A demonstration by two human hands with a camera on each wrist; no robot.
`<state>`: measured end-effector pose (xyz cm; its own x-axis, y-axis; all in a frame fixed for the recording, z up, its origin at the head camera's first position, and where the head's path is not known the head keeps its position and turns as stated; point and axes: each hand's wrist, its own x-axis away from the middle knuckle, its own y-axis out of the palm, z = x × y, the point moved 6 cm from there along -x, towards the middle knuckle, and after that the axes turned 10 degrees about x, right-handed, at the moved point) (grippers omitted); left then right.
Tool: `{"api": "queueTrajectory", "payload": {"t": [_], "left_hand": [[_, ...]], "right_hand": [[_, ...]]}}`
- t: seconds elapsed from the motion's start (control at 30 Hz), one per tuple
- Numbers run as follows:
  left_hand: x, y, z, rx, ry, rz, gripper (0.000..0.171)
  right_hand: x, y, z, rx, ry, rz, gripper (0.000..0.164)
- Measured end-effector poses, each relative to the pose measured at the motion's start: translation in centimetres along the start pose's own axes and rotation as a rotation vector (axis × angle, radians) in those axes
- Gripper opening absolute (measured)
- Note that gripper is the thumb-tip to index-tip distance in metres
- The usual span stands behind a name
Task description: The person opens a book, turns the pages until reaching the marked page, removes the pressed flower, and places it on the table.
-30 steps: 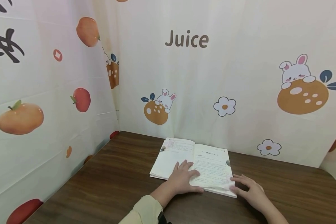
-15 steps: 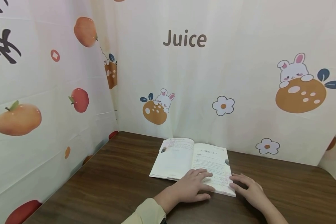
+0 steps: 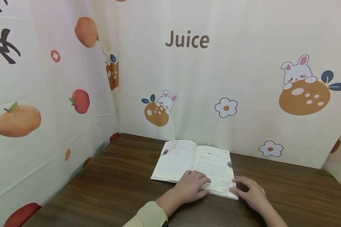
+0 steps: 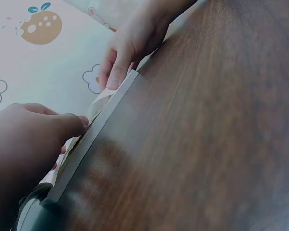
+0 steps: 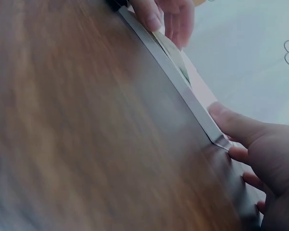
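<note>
An open book (image 3: 176,164) with printed pages lies flat on the brown table near the back wall. My left hand (image 3: 188,189) rests over the lower part of the right page, fingers spread and slightly bent, thumb by the bottom edge. My right hand (image 3: 251,194) holds the book's lower right corner, its thumb on top and its fingers along the side edge. In the right wrist view, a page (image 5: 176,53) bulges up a little between the two hands. The left wrist view shows the book's bottom edge (image 4: 94,137) from the side.
The dark wood-grain table (image 3: 108,189) extends to both sides of the book. Behind it hangs a white curtain (image 3: 193,78) printed with rabbits, fruit and flowers; another printed sheet (image 3: 54,132) closes off the left side. A pale sleeve (image 3: 149,216) covers the left forearm.
My left hand has slid from the book's middle rightward over the right page, then back slightly left, its fingers more bent. My right hand has stayed at the right edge, its thumb slightly further in.
</note>
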<state>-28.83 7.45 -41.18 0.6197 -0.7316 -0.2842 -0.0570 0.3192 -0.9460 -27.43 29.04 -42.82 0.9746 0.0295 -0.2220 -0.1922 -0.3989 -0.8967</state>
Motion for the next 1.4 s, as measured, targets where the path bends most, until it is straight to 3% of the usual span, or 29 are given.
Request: {"api": "queueTrajectory", "payload": {"t": [0.2,0.43,0.67,0.8,0.97,1.07,1.17,1.33,1.4], "left_hand": [[-0.2,-0.1,-0.4,-0.009,-0.023,0.037,0.027],[-0.2,-0.4,-0.3,-0.026,0.006,0.089,0.018],[-0.4,-0.8,-0.4,-0.039,-0.022,0.131,0.025],[-0.2,-1.7,-0.9,-0.039,-0.048,0.244,0.027],[0.4,-4.1,-1.6,0.023,-0.05,0.491,0.02],[0.9,-5.8,-2.5,0.097,-0.058,0.617,0.013],[1.3,-6.8,-4.0,0.253,-0.136,0.688,0.006],[2.1,-7.6,-7.7,0.571,-0.319,0.753,0.011],[2.5,-7.9,-9.1,0.653,-0.365,0.728,0.018]], "right_hand": [[-0.1,0.0,-0.2,-0.008,0.019,0.028,0.04],[-0.1,0.1,0.4,-0.08,0.127,-0.062,0.057],[0.1,-0.2,0.4,-0.117,0.125,-0.069,0.058],[0.1,-0.3,0.3,-0.117,0.097,-0.048,0.055],[0.0,-0.1,0.2,-0.116,0.103,-0.06,0.056],[-0.1,-0.1,0.2,-0.118,0.12,-0.074,0.058],[-0.2,0.0,0.3,-0.117,0.136,-0.086,0.059],[-0.1,0.0,0.5,-0.116,0.135,-0.085,0.058],[-0.1,0.0,0.5,-0.118,0.13,-0.084,0.058]]}}
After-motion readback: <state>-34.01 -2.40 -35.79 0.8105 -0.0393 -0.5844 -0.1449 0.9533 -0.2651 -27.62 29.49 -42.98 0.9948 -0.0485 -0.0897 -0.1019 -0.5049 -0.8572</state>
